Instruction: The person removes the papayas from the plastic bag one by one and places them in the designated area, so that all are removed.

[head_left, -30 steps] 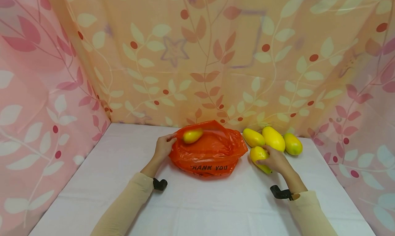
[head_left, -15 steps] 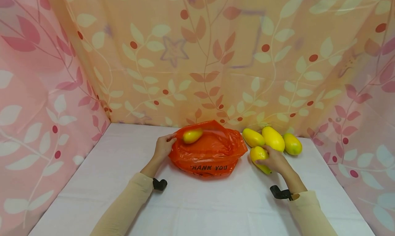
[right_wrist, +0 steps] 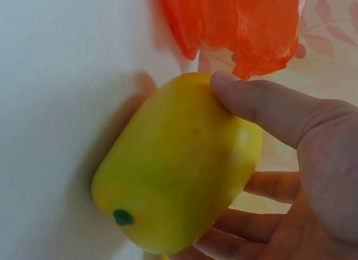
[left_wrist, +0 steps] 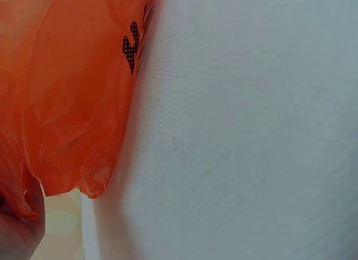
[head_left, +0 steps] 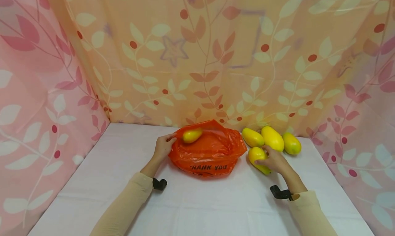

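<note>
A red-orange plastic bag (head_left: pixel 213 153) printed with THANK YOU lies on the table with its mouth spread open. My left hand (head_left: pixel 163 147) pinches the bag's left edge; in the left wrist view, bunched plastic hides part of the fingers. One yellow mango (head_left: pixel 192 136) shows inside the bag near that hand. To the right of the bag, my right hand (head_left: pixel 273 159) grips another yellow mango (right_wrist: pixel 176 165), thumb on one side and fingers curled round the other. That mango has a green stem end and sits at or just over the tabletop.
Behind the right hand, three more mangoes lie close together: the left one (head_left: pixel 252 137), the middle one (head_left: pixel 273 139) and the right one (head_left: pixel 291 143). The white-covered table (head_left: pixel 197 205) is bounded by a flowered curtain (head_left: pixel 172 74) at the back and sides.
The mango in my right hand has shifted very slightly left, towards the bag. My left hand and the bag have stayed put.
</note>
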{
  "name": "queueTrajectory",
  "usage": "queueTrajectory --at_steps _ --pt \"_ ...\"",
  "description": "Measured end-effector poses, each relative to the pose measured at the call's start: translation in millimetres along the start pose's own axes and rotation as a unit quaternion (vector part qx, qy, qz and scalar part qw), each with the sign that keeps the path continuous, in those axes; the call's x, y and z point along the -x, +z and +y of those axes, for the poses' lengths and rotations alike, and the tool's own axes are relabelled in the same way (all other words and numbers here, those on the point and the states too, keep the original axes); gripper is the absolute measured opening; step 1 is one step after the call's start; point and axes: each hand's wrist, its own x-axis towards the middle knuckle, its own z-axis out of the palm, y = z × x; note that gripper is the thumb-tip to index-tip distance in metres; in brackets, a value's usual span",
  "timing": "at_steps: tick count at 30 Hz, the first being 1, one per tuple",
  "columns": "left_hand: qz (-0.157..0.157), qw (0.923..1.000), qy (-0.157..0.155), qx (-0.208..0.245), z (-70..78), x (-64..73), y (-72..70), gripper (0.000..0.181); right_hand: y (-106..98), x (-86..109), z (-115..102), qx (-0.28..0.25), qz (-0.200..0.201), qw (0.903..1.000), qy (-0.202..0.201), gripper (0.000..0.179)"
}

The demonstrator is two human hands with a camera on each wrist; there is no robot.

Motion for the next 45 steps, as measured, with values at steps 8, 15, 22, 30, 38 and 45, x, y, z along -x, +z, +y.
queueTrajectory --at_steps 8,15,22,30,38,45 --pt "-0.003 1.0000 -0.004 -0.002 -0.3 0.0 -0.5 0.033 2.5 0.2 0.8 -0.001 -0.004 1.0000 -0.006 0.086" --pt "-0.003 1.0000 -0.002 0.000 0.5 0.5 -1.2 0.032 2.3 -1.0 2.3 -0.005 0.003 1.0000 -0.008 0.082" --pt "-0.003 1.0000 -0.002 0.003 0.1 0.6 -1.1 0.033 3.6 -3.9 4.3 0.004 0.020 0.9998 -0.004 0.084" --pt "-0.002 1.0000 0.000 0.004 0.0 -0.2 -1.3 0.033 3.7 -4.1 4.6 0.001 0.026 0.9997 0.003 0.087" --pt "0.000 1.0000 0.003 0.009 -1.8 -0.4 0.7 0.033 5.2 -2.6 4.1 0.006 0.028 0.9995 -0.012 0.088" --pt "0.001 0.9999 0.004 0.016 -1.8 -0.2 0.5 0.033 3.1 -0.5 1.2 0.002 0.023 0.9997 -0.008 0.091"
